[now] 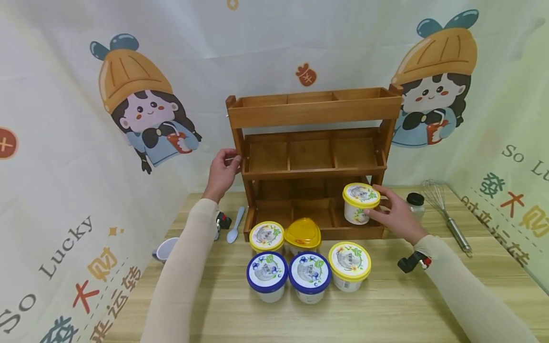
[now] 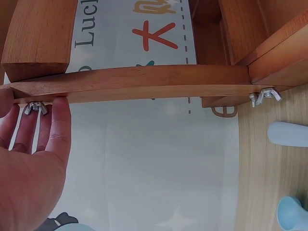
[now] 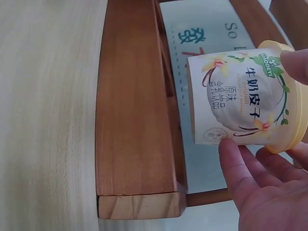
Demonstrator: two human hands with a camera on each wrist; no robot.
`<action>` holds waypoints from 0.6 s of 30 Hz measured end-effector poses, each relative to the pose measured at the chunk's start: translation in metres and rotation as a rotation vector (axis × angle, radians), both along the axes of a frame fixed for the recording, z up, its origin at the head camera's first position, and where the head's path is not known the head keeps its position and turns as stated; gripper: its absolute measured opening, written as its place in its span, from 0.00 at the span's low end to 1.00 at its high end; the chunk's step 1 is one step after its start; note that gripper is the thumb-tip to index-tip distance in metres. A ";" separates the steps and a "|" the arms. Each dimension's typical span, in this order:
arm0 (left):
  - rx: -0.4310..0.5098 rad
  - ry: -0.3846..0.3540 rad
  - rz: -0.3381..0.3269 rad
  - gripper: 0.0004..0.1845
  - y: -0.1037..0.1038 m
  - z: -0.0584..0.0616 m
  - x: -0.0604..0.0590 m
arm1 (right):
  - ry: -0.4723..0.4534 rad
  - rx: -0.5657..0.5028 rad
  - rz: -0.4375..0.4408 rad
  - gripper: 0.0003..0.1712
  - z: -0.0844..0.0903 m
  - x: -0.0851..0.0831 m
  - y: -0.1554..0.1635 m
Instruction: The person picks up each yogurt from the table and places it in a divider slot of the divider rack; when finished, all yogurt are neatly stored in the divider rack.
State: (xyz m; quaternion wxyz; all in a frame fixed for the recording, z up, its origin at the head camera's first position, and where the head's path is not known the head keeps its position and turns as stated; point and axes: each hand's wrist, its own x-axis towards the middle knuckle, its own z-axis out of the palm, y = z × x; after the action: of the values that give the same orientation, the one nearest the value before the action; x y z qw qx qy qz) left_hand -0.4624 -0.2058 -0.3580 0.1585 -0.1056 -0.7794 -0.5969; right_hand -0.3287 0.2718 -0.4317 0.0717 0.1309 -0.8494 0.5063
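My right hand (image 1: 399,214) grips a white tub with a yellow lid (image 1: 358,212), thumb on the lid side and fingers along the cup. The tub, printed with yellow flowers (image 3: 240,96), is held at the lower right of a brown wooden rack (image 1: 313,166), over its bottom tier's front board (image 3: 134,106). With fairly straight fingers, my left hand (image 1: 224,171) touches the rack's left side post (image 2: 144,84), fingertips around a wing nut (image 2: 36,107). In front of the rack stand two yellow-lidded tubs (image 1: 349,262), two blue-lidded tubs (image 1: 267,272) and a yellow-topped rounded container (image 1: 302,233).
A pale blue spoon (image 1: 235,226) lies left of the rack, with a white cup (image 1: 166,249) nearer the left sleeve. To the right are a black-capped jar (image 1: 415,202) and a whisk (image 1: 450,221). A printed cloth (image 1: 206,62) hangs behind.
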 end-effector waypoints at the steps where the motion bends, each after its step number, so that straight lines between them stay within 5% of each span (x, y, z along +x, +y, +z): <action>1: 0.000 0.000 0.001 0.18 0.000 0.000 0.000 | 0.001 0.007 -0.008 0.50 -0.001 -0.002 -0.001; 18: -0.030 0.012 0.017 0.18 0.000 -0.003 -0.004 | 0.055 0.070 -0.012 0.49 -0.027 -0.030 -0.008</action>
State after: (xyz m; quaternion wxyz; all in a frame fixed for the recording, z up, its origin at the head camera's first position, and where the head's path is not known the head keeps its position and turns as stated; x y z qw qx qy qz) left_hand -0.4662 -0.2059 -0.3615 0.1664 -0.1049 -0.7880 -0.5834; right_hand -0.3585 0.2643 -0.4591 0.0935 0.1421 -0.8650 0.4721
